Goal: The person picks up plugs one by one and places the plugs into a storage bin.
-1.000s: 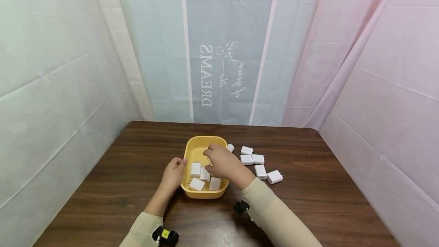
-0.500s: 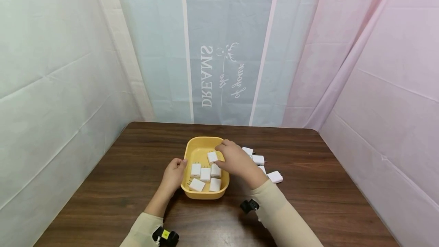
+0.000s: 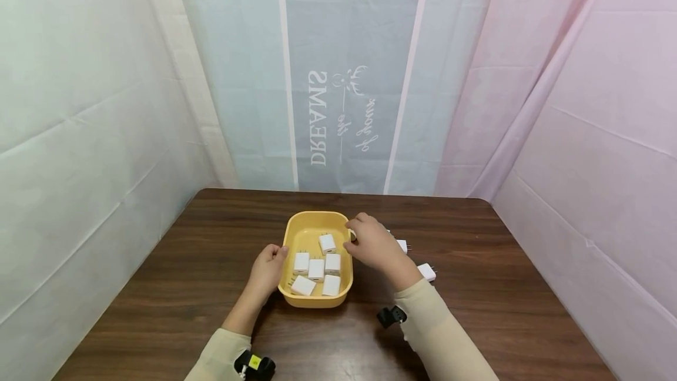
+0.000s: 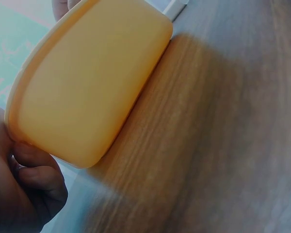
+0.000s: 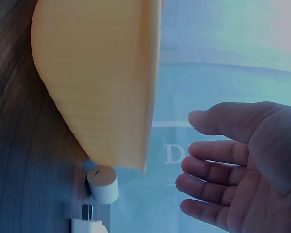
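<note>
Several white plug adapters point(image 3: 332, 263) lie in the yellow basket point(image 3: 315, 303), one of them point(image 3: 327, 243) farther back than the rest. At the basket's left side, the left hand point(image 3: 269, 268) pinches the rim between thumb and curled fingers; the left wrist view shows that hand point(image 4: 26, 187) at the basket's corner point(image 4: 87, 87). Over the right rim hovers the right hand point(image 3: 374, 244), empty, with its fingers apart and slightly bent, as the right wrist view shows point(image 5: 237, 165). It partly hides the adapters on the table.
Right of the basket, loose adapters lie on the wooden table point(image 3: 211, 251), one point(image 3: 426, 272) plainly visible. The right wrist view shows a round white plug point(image 5: 103, 184) beside the basket and another adapter point(image 5: 88, 226) near it. A printed curtain point(image 3: 349, 28) hangs behind the table.
The right hand has moved right, out of the basket to above its right rim, letting go of an adapter that now lies toward the back inside. The left hand has stayed on the rim.
</note>
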The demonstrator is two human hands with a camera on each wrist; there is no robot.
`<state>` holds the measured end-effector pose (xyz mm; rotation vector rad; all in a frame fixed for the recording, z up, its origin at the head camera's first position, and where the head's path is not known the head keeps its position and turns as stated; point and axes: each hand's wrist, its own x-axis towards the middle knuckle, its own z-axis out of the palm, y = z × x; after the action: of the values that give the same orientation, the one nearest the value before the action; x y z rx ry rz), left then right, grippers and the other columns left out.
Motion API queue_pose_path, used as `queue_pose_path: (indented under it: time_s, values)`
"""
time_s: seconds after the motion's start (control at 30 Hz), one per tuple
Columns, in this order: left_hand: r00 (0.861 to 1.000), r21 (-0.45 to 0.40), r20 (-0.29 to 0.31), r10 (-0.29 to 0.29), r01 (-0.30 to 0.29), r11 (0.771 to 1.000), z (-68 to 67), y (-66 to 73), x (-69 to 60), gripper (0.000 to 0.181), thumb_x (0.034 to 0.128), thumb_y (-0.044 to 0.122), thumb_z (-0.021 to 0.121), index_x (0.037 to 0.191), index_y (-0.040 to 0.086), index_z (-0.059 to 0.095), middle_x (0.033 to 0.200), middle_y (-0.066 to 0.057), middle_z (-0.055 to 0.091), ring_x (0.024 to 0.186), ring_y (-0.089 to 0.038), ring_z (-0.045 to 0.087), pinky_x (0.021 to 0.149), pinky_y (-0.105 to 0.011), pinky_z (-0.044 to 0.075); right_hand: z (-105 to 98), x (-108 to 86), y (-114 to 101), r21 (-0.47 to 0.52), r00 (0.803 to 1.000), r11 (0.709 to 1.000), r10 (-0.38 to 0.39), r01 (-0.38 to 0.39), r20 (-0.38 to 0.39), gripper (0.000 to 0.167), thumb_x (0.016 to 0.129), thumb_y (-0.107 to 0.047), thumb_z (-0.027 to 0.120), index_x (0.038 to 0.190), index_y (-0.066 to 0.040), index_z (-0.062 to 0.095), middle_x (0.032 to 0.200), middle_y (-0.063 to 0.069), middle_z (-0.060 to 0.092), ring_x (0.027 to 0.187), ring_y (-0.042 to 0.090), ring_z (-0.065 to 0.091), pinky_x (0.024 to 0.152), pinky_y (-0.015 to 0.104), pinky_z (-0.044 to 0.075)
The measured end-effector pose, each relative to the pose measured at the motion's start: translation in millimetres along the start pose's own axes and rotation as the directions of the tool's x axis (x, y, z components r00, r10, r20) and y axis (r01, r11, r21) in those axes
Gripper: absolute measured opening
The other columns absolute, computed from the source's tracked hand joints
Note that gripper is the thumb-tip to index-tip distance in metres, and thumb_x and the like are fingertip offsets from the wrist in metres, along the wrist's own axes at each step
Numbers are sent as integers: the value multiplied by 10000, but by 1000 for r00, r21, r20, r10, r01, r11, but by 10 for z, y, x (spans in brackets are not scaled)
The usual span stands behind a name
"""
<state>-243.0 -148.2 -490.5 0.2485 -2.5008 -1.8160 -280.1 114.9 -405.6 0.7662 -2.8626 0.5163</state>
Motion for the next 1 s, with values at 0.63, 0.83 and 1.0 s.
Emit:
queue_pose_path:
  time_s: [0.63,0.83,1.0]
  values:
    - [1000,6,-1,6,-6,1000,-8,12,6,331,1108,312,455,1089,-4,553,816,-96,567,653,-177,559,541,-286,485,-34,-12,295,49,994,993,105,-107,31,386,952,-231,725,1279,-33,669,1213,146,613,960,229,613,834,441,551]
    - [1000,4,-1,8,-8,1000,2,25,-12,342,1109,314,452,1085,-11,554,812,-102,563,650,-179,555,536,-278,481,-75,-25,313,33,991,991,127,-129,46,394,939,-213,731,1275,-19,668,1202,140,611,976,245,629,875,461,558]
    - [1000,4,-3,2,-2,1000,8,29,-9,336,1108,317,455,1081,-3,555,807,-90,557,649,-174,551,538,-272,477,-76,-34,383,9,989,990,140,-141,48,426,912,-196,749,1274,10,665,1229,166,617,1098,315,639,923,493,549]
